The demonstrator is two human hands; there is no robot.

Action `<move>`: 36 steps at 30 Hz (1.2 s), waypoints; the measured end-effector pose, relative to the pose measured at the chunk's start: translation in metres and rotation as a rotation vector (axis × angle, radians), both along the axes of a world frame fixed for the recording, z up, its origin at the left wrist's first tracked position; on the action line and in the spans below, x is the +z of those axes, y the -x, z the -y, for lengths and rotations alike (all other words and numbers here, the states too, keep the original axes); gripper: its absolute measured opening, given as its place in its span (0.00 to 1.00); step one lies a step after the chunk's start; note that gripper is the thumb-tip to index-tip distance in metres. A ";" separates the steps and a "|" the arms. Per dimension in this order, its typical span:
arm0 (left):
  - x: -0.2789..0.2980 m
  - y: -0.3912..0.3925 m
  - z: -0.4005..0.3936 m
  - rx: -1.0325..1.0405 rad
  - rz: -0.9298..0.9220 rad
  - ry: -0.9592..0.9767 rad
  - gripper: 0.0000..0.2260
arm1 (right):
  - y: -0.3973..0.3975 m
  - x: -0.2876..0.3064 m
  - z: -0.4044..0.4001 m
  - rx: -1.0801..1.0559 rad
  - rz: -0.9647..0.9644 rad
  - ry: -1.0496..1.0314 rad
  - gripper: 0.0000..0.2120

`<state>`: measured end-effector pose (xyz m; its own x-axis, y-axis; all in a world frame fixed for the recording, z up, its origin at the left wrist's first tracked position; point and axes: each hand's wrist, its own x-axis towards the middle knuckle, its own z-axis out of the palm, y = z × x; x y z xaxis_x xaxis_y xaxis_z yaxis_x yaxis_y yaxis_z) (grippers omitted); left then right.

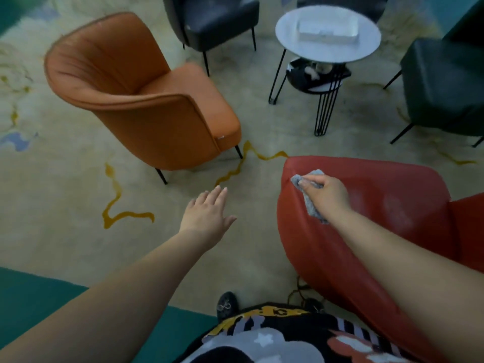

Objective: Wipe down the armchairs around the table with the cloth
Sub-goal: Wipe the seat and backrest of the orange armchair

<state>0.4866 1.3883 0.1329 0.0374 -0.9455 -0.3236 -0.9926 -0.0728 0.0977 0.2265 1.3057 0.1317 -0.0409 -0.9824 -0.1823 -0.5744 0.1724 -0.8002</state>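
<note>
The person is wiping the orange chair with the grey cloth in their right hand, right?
Not quite. In the head view the right hand holds the grey cloth against the red chair, not the orange chair, which stands untouched to the left.

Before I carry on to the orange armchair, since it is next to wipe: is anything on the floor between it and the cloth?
Nothing visible. The right hand holds the cloth on the red armchair; only bare carpet lies between it and the orange armchair.
</note>
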 end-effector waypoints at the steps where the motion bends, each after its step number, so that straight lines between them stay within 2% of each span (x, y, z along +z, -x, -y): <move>1: 0.003 -0.013 -0.001 -0.026 0.020 0.004 0.33 | -0.016 -0.001 0.002 0.008 0.000 0.003 0.08; 7: 0.015 -0.072 0.002 -0.115 0.063 -0.007 0.34 | -0.092 0.006 0.006 0.004 0.033 0.007 0.09; 17: -0.001 -0.093 0.041 -0.109 -0.010 -0.081 0.33 | -0.137 0.002 0.046 0.021 -0.044 0.011 0.10; 29: -0.014 -0.124 0.181 -0.044 0.023 -0.161 0.33 | -0.155 -0.024 0.202 0.052 -0.031 -0.008 0.10; 36: -0.009 -0.120 0.257 0.002 -0.070 -0.183 0.31 | -0.157 -0.033 0.274 0.057 -0.053 -0.017 0.12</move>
